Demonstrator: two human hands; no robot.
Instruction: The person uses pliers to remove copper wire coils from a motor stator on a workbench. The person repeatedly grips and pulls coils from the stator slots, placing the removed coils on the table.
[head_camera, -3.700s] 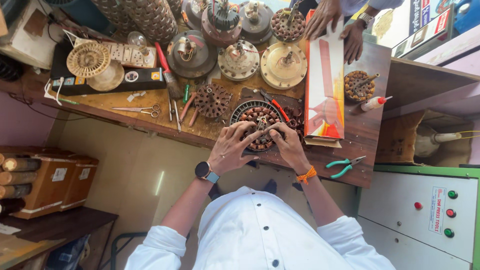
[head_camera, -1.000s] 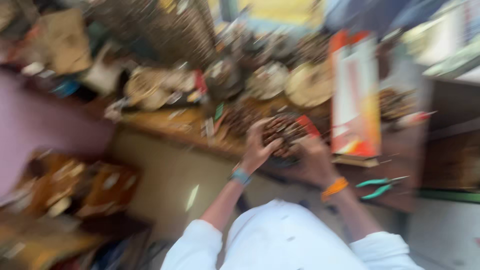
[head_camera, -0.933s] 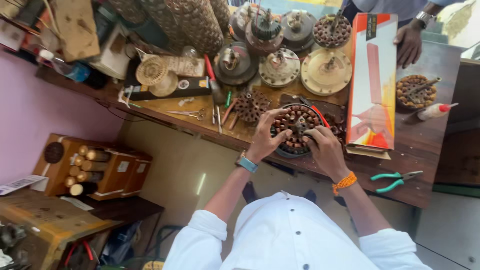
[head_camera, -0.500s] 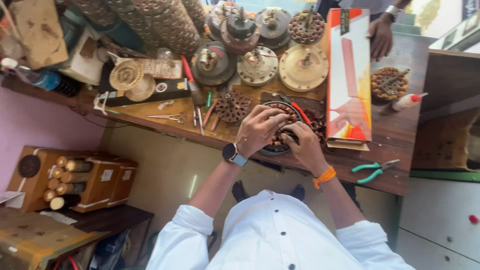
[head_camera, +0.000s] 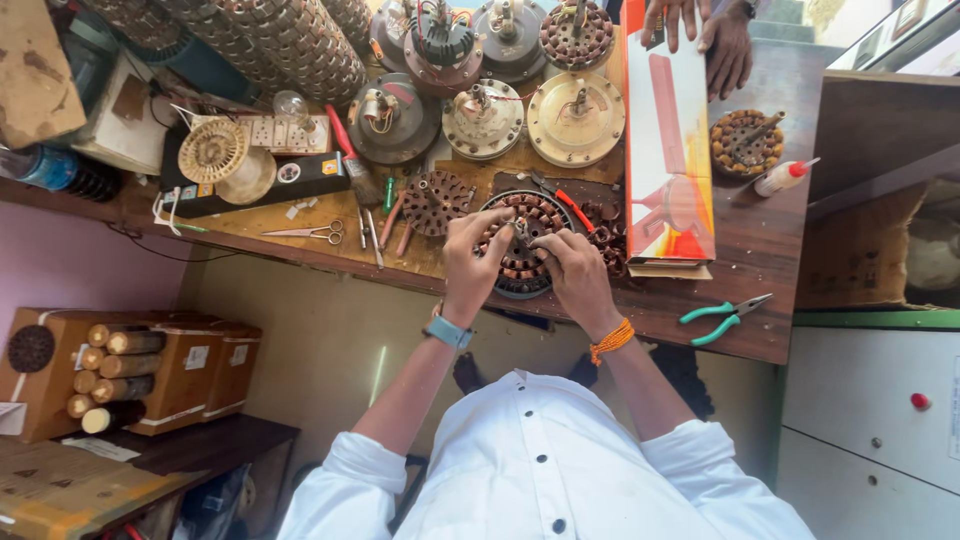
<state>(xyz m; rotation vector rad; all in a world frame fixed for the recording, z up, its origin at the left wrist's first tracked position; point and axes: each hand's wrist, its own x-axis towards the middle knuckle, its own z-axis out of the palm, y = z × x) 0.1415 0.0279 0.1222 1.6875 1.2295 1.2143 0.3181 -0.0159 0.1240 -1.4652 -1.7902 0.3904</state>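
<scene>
Head view: both hands, left hand (head_camera: 473, 262) and right hand (head_camera: 575, 272), curl closed over the round copper-wound stator (head_camera: 522, 240) lying on the tabletop (head_camera: 700, 310), fingertips pinching its windings, steadying it.

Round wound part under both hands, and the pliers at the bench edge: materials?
Wound stator: coils look like enamelled copper wire, glossy reddish-brown, on a dark grey core, probably steel. Left hand and right hand both rest on it. Pliers: dull grey metal jaws, likely steel; handles in smooth teal sleeves, plastic or rubber by the look. Bench: dark brown wood, grain showing.
</scene>
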